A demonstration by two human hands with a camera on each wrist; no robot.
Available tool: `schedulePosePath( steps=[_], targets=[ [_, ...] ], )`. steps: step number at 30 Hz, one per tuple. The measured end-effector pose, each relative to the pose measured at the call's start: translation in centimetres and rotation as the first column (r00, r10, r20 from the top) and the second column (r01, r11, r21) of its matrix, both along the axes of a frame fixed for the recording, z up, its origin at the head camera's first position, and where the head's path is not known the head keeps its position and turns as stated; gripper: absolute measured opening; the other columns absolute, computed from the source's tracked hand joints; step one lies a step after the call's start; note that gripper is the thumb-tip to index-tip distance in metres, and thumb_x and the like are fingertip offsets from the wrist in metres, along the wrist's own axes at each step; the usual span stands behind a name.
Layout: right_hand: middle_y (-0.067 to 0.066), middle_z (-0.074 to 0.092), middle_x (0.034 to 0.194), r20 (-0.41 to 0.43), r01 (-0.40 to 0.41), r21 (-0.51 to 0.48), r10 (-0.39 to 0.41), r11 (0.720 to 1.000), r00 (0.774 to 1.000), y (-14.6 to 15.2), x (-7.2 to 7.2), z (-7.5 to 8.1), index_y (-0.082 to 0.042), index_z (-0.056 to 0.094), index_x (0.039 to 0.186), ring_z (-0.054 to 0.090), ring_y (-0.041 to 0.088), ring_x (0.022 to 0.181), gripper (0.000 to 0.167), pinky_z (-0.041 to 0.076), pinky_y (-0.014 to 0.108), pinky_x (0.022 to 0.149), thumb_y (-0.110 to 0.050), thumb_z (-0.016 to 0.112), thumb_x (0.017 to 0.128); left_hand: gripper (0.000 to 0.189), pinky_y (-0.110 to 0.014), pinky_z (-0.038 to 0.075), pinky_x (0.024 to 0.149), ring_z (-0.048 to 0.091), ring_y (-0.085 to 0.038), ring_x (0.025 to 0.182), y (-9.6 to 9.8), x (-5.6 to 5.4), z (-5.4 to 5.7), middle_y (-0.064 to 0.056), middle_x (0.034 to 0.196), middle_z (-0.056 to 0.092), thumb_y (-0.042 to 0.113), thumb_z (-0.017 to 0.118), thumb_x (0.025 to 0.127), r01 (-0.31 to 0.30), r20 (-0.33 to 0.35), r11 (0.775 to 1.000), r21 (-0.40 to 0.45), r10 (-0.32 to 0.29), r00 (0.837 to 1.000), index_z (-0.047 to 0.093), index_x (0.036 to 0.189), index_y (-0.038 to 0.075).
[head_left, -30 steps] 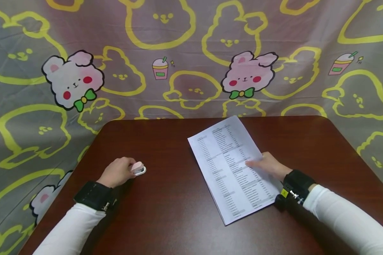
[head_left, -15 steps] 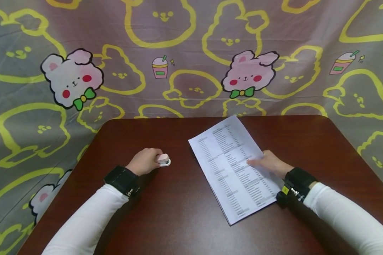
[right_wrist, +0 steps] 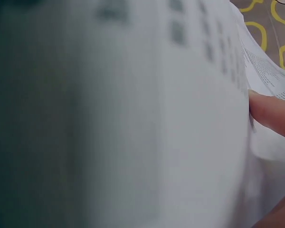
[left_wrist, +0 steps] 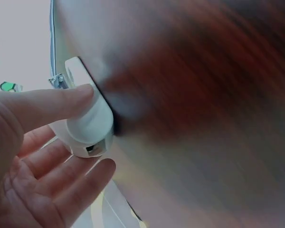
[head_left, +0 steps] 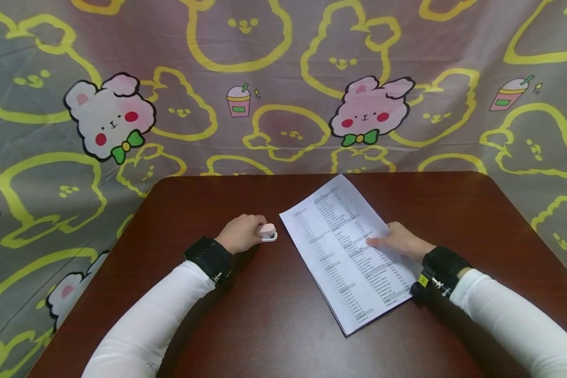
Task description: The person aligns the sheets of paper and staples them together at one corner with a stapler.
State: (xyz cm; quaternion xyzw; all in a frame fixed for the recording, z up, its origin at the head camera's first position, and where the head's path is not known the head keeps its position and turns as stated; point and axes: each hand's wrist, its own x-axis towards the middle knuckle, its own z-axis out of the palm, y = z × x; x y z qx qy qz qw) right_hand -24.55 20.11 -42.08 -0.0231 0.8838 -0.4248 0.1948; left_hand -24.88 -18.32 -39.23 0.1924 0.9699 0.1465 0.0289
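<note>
My left hand [head_left: 242,233] grips a small pale pink and white stapler [head_left: 268,232], its front pointing toward the paper's left edge. In the left wrist view, the thumb lies along one side of the stapler [left_wrist: 92,121] and the fingers are behind it, close over the table. Printed sheets of paper [head_left: 345,257], covered in columns of text, are held at their right edge by my right hand [head_left: 401,242], thumb on top and fingers hidden underneath. The right wrist view is mostly filled by the blurred paper [right_wrist: 199,128], with the thumb pressing on it at the right.
A dark brown wooden table [head_left: 245,325] spreads under both hands. Behind it hangs a grey curtain [head_left: 283,79] with yellow cartoon outlines and pink rabbit faces. Black camera bands [head_left: 209,258] circle both wrists.
My left hand has carried the stapler rightward and slightly away, from the table's left side to near the paper's left edge. The paper has turned slightly in my right hand, which has barely moved.
</note>
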Motion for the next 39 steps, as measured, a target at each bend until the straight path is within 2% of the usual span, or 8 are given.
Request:
schedulePosePath(
  steps=[4, 10, 20, 30, 39],
  targets=[
    [0.011, 0.068, 0.095, -0.004, -0.013, 0.009, 0.013, 1.000, 1.000, 0.1, -0.2, 0.0, 0.003, 0.053, 0.127, 0.067, 0.024, 0.073, 0.063, 0.051, 0.033, 0.069, -0.039, 0.073, 0.085, 0.042, -0.045, 0.049, 0.088, 0.061, -0.028, 0.091, 0.8, -0.1, 0.0, -0.015, 0.108, 0.067, 0.006, 0.077, 0.082, -0.003, 0.008, 1.000, 0.003, 0.003, 1.000, 0.058, 0.119, 0.006],
    [0.011, 0.068, 0.090, 0.019, -0.031, 0.011, 0.031, 0.999, 0.999, 0.0, -0.4, 0.1, 0.004, 0.054, 0.124, 0.066, 0.024, 0.071, 0.059, 0.051, 0.033, 0.067, -0.035, 0.074, 0.085, 0.049, -0.047, 0.046, 0.094, 0.061, -0.028, 0.099, 1.4, -0.1, 0.1, -0.014, 0.116, 0.065, 0.006, 0.077, 0.083, 0.032, 0.012, 0.999, -0.003, -0.032, 0.999, 0.054, 0.126, 0.012],
    [0.013, 0.066, 0.095, 0.021, -0.038, 0.069, 0.037, 0.997, 0.999, 0.2, -0.5, 0.5, 0.005, 0.052, 0.126, 0.065, 0.024, 0.076, 0.063, 0.048, 0.033, 0.073, -0.036, 0.074, 0.085, 0.043, -0.045, 0.044, 0.098, 0.059, -0.027, 0.102, 1.9, -0.7, -0.4, -0.011, 0.117, 0.065, 0.006, 0.075, 0.084, 0.056, 0.001, 0.998, -0.029, -0.056, 0.998, 0.062, 0.125, 0.009],
    [0.012, 0.066, 0.095, 0.061, -0.033, 0.035, 0.031, 0.999, 0.998, 0.4, -0.4, 0.6, 0.003, 0.050, 0.129, 0.066, 0.024, 0.074, 0.067, 0.050, 0.033, 0.070, -0.038, 0.076, 0.083, 0.041, -0.042, 0.045, 0.095, 0.061, -0.024, 0.102, 1.8, -0.9, -0.7, -0.009, 0.115, 0.066, 0.003, 0.073, 0.085, 0.099, -0.041, 0.995, -0.024, -0.099, 0.994, 0.062, 0.123, 0.009],
    [0.012, 0.066, 0.097, 0.036, -0.047, 0.065, 0.044, 0.997, 0.998, 0.3, -0.5, 0.5, 0.004, 0.048, 0.130, 0.066, 0.024, 0.075, 0.070, 0.050, 0.033, 0.072, -0.038, 0.076, 0.083, 0.038, -0.044, 0.044, 0.097, 0.060, -0.025, 0.100, 2.0, -0.9, -0.8, -0.009, 0.115, 0.066, 0.005, 0.074, 0.085, 0.051, -0.008, 0.998, -0.027, -0.051, 0.999, 0.063, 0.122, 0.008]
  ],
)
